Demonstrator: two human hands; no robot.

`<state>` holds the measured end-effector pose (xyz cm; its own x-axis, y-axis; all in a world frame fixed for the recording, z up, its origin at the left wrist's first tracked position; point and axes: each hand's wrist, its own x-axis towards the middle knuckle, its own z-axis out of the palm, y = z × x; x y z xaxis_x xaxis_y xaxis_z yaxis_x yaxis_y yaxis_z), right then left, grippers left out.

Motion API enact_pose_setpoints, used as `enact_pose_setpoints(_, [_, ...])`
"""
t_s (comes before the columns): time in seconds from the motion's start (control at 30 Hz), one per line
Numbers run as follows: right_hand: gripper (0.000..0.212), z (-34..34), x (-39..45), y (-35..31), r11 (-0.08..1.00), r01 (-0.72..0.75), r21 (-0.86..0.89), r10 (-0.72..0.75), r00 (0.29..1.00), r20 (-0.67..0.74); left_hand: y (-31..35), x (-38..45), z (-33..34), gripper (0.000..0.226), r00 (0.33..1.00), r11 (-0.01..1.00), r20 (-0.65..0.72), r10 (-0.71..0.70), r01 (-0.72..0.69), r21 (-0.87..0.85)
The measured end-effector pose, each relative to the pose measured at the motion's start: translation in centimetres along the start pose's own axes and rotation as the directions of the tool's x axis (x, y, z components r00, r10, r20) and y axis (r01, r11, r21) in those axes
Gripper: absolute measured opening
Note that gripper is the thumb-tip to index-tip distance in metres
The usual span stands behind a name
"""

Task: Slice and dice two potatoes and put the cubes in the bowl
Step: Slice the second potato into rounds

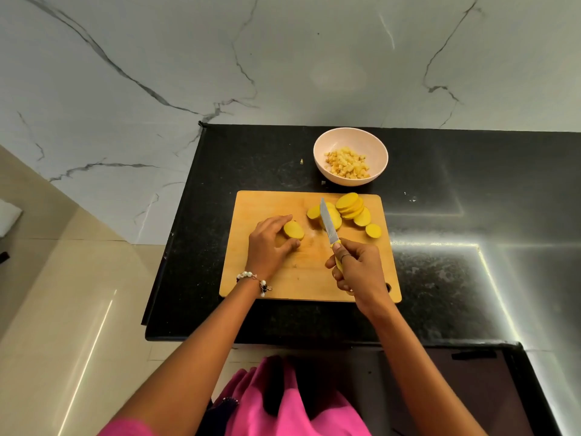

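A wooden cutting board (301,278) lies on the black bench (440,278), with a pale bowl (350,143) just beyond its far edge. The bowl holds a heap of potato cubes (347,162).

The left hand (270,243) rests on the board with its grip closed around the uncut end of a potato (294,230), fingers curled over the top and thumb below; the cut face looks toward the knife. A beaded bracelet (253,278) sits on that wrist.

The right hand (355,265) has its grip wrapped tight round the yellow handle of a knife (328,226), forefinger up near the blade. The blade points away from the person and lies over a loose row of potato slices (352,210) (whether it touches them cannot be told). The slices overlap one another along the board's far right part, and one small end piece (373,230) lies a little apart at the right.

A pink garment (292,404) shows at the bottom edge.
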<state>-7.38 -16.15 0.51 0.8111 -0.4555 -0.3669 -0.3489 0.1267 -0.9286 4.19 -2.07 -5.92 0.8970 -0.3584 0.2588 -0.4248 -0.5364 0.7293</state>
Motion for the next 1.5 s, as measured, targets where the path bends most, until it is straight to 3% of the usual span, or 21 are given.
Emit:
enact_pose_setpoints(0.1, [0.017, 0.5, 0.0, 0.8, 0.933, 0.161, -0.321, -0.177, 0.984, -0.019, 0.2, -0.2, 0.8, 0.063, 0.999, 0.994, -0.031, -0.020, 0.023, 0.110])
enact_pose_setpoints(0.2, [0.030, 1.0, -0.5, 1.4, 0.750, 0.289, -0.596, -0.318, 0.946, 0.059, 0.6, -0.1, 1.3, 0.070, 0.997, 0.977, -0.067, -0.048, 0.060, 0.204])
enact_pose_setpoints(0.4, [0.036, 2.5, -0.8, 2.1, 0.520, 0.262, -0.813, -0.315, 0.943, 0.103, 0.5, 0.7, 0.7, 0.069, 0.999, 0.991, -0.004, -0.035, 0.035, 0.127])
enact_pose_setpoints(0.73, [0.046, 3.4, -0.6, 2.5, 0.444, 0.305, -0.843, -0.338, 0.928, 0.158, -0.4, 1.5, -0.5, 0.063, 0.992, 0.990, 0.128, 0.024, -0.041, 0.133])
enact_pose_setpoints(1.27, [0.054, 5.1, -2.7, 2.2, 0.198, 0.220, -0.955, -0.181, 0.966, 0.185, -0.2, 0.9, -0.3, 0.057, 0.999, 0.996, 0.021, 0.049, -0.050, 0.068])
enact_pose_setpoints(1.5, [0.056, 4.3, -3.7, 1.6, 0.279, 0.186, -0.942, -0.154, 0.977, 0.148, -0.2, 0.8, -0.4, 0.058, 0.998, 0.998, 0.058, 0.009, -0.013, 0.061])
